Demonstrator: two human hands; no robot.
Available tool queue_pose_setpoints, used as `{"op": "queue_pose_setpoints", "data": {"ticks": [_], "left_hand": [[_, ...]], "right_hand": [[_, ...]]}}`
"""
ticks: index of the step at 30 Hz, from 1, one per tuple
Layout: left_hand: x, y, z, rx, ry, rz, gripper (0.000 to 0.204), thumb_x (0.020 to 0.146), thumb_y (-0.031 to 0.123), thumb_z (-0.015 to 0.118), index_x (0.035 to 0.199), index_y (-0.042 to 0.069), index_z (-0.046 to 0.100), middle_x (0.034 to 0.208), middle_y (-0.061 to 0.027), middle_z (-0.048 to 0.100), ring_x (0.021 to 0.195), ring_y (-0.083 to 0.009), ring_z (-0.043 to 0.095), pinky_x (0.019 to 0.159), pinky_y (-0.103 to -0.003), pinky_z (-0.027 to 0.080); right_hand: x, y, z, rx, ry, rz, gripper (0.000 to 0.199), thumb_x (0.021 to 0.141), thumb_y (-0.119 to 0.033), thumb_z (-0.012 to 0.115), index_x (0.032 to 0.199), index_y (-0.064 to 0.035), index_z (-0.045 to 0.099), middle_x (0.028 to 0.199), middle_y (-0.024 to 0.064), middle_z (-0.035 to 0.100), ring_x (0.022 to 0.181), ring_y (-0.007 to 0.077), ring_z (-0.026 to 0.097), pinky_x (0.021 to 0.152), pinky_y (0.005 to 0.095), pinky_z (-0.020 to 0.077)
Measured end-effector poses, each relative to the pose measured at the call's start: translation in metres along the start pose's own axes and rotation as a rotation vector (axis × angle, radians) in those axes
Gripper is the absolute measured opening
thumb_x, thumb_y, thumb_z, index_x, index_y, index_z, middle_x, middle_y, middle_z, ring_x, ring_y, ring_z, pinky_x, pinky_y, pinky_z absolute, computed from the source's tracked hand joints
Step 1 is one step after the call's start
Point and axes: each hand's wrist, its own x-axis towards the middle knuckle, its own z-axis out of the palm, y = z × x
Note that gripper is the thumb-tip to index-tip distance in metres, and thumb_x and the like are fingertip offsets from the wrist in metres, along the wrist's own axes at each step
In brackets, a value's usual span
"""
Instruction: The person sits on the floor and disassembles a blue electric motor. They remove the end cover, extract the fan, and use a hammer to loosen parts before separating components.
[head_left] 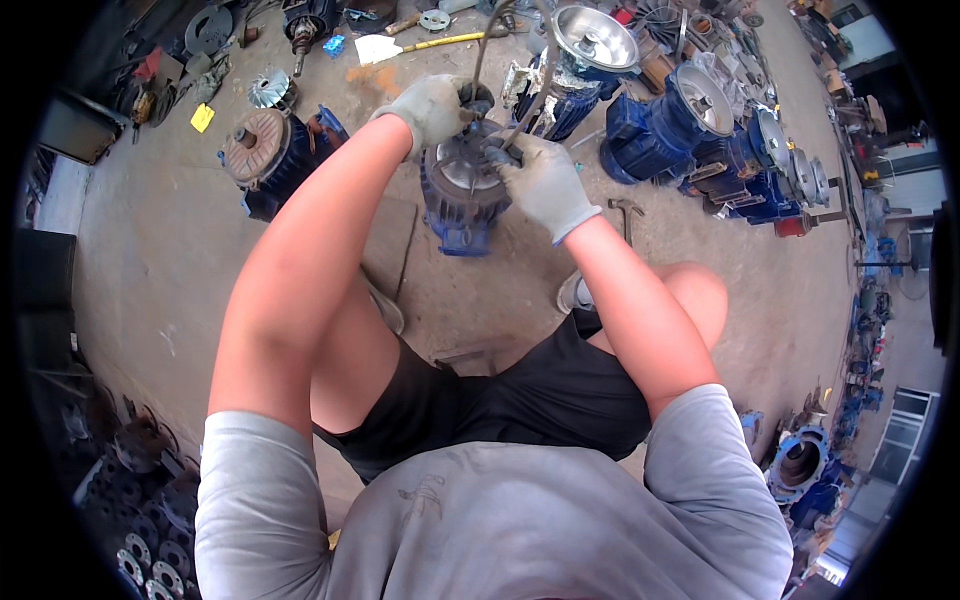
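A blue electric motor (463, 215) stands on the floor between my feet, its round grey metal end facing up. A thin grey-brown cable loop (548, 70) comes down to it from the top edge in two strands. My left hand (428, 112), in a pale work glove with dark fingertips, is closed at the lower end of the left strand, above the motor's far side. My right hand (545, 185), gloved alike, pinches the right strand's lower end over the motor's top. The fingers partly hide where the cable meets the motor.
A blue motor with a ribbed brown cover (262, 145) stands at left. More blue motors (655, 135) are lined up at right. A hammer (627, 215) lies near my right wrist. Beyond lie a yellow-handled tool (440, 42) and a yellow card (202, 118). Flanges (135, 550) lie at lower left.
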Motion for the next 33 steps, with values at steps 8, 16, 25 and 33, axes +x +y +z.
{"op": "queue_pose_setpoints", "data": {"ticks": [8,16,25,33], "left_hand": [[-0.041,-0.001,0.007,0.032,0.041,0.227,0.105,0.078,0.008,0.086,0.164,0.005,0.027,0.144,-0.0192,0.064,0.128,-0.0294,0.066,0.106,-0.040,0.054],[-0.039,0.010,0.088,-0.483,0.318,0.002,0.097,0.075,0.008,0.092,0.153,-0.001,0.034,0.134,-0.0159,0.066,0.122,-0.0274,0.067,0.104,-0.036,0.054],[-0.034,0.004,0.109,-0.420,0.372,0.051,0.093,0.077,0.000,0.085,0.156,0.002,0.038,0.151,-0.0170,0.051,0.141,-0.0294,0.052,0.118,-0.043,0.046],[-0.028,-0.011,0.139,-0.477,0.597,0.101,0.074,0.090,0.008,0.077,0.153,0.003,0.038,0.148,-0.0155,0.052,0.139,-0.0286,0.052,0.120,-0.044,0.043]], "right_hand": [[0.004,-0.003,-0.006,-0.017,-0.014,-0.070,0.026,0.091,-0.017,0.076,0.113,-0.0040,0.077,0.104,0.0220,0.076,0.100,0.0400,0.073,0.088,0.0457,0.0578],[0.006,-0.048,-0.083,-0.164,-0.244,0.037,0.034,0.098,-0.028,0.061,0.119,-0.0070,0.077,0.114,0.0238,0.076,0.109,0.0410,0.072,0.100,0.0475,0.0550],[-0.075,0.154,-0.259,0.509,0.674,0.297,0.032,0.108,-0.022,0.061,0.126,0.0023,0.071,0.105,0.0112,0.078,0.095,0.0159,0.074,0.086,0.0304,0.0594],[-0.255,0.433,-0.071,-0.203,0.275,1.101,0.039,0.094,-0.025,0.062,0.122,-0.0006,0.073,0.116,0.0326,0.073,0.115,0.0463,0.070,0.100,0.0535,0.0552]]}}
